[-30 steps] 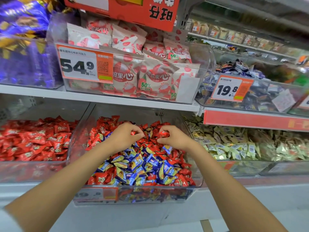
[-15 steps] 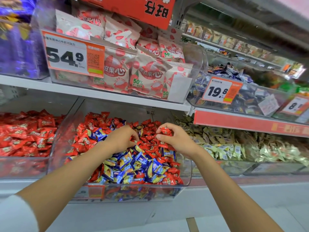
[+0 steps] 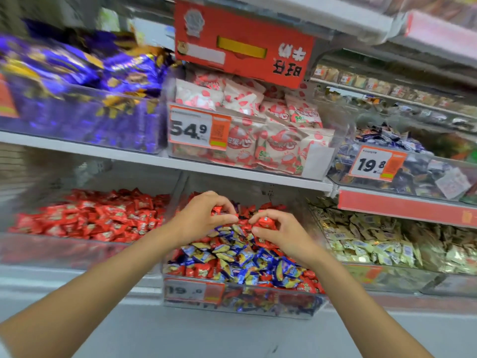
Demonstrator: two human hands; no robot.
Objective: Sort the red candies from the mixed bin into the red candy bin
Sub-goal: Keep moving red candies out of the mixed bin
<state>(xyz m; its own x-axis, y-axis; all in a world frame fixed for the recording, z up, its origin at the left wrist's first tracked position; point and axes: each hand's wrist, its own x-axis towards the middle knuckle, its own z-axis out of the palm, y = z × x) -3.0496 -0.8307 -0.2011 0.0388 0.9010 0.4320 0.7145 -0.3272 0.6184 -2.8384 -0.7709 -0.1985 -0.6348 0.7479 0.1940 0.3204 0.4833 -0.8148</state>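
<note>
The clear mixed bin [image 3: 271,304] sits on the lower shelf, heaped with blue-and-yellow candies [image 3: 245,259] and red ones. Both hands hover over the back of the heap. My left hand [image 3: 204,218] has curled fingers pinching a red candy [image 3: 216,210]. My right hand [image 3: 281,233] grips another red candy [image 3: 265,222] between thumb and fingers. To the left stands the red candy bin [image 3: 77,248], filled with red candies [image 3: 103,215].
A bin of pale yellow-green sweets [image 3: 374,244] stands right of the mixed bin. The shelf above holds purple packs [image 3: 77,81], white-and-red bags [image 3: 258,130] behind a 54.9 tag, and dark candies behind a 19.8 tag [image 3: 374,164]. The shelf edge overhangs the bins.
The view has swung left and up, so the bins lie further right. Both hands stay over the mixed heap, closer together, each still holding a red candy.
</note>
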